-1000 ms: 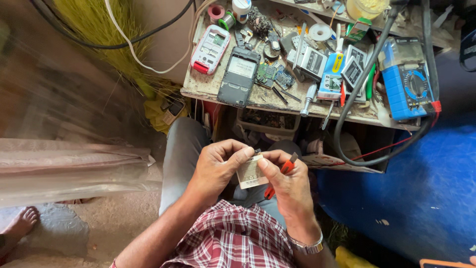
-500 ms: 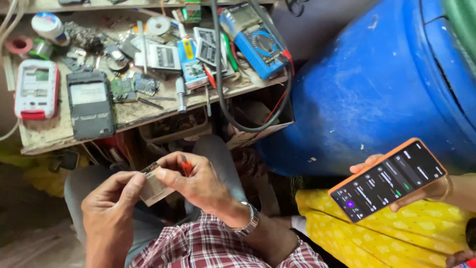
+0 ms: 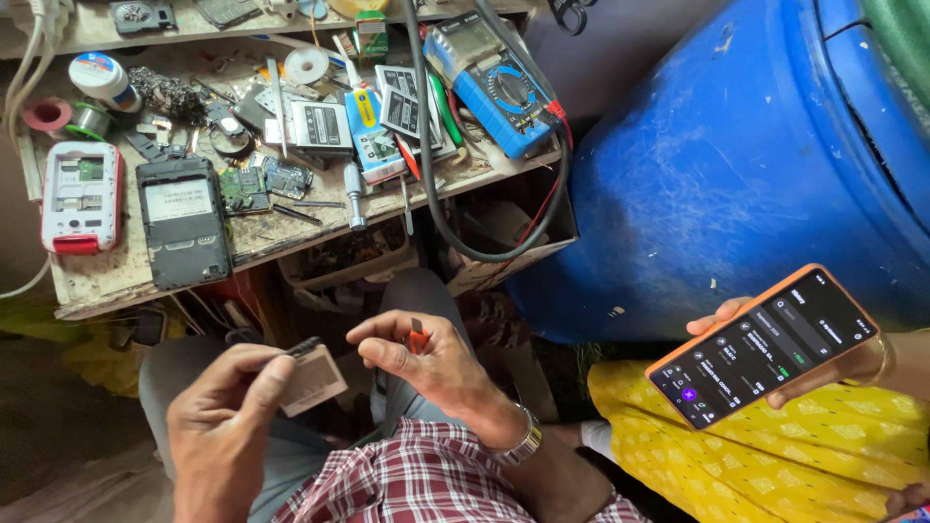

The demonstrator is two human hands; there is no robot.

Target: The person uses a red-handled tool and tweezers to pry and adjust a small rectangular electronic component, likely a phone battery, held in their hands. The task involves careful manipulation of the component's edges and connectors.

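Note:
My left hand (image 3: 218, 416) grips a small flat beige part (image 3: 312, 376), likely a phone battery or cover, held over my lap. Just right of it, my right hand (image 3: 431, 363) is closed on a small tool with a red-orange handle (image 3: 418, 339), its tip pointing up. The two hands are a little apart. On the wooden bench above lie a black phone body (image 3: 181, 223) with its back off and a red and white phone body (image 3: 80, 197).
The bench (image 3: 136, 291) holds a blue multimeter (image 3: 496, 82), black cable, circuit boards (image 3: 260, 184), tape rolls and small tools. A big blue barrel (image 3: 736, 165) stands to the right. Another person in yellow holds an orange-cased phone (image 3: 765, 344) at the right.
The view has swung right and closed in on the barrel and the other person's phone. My right hand with the tool has drawn slightly away from the beige part.

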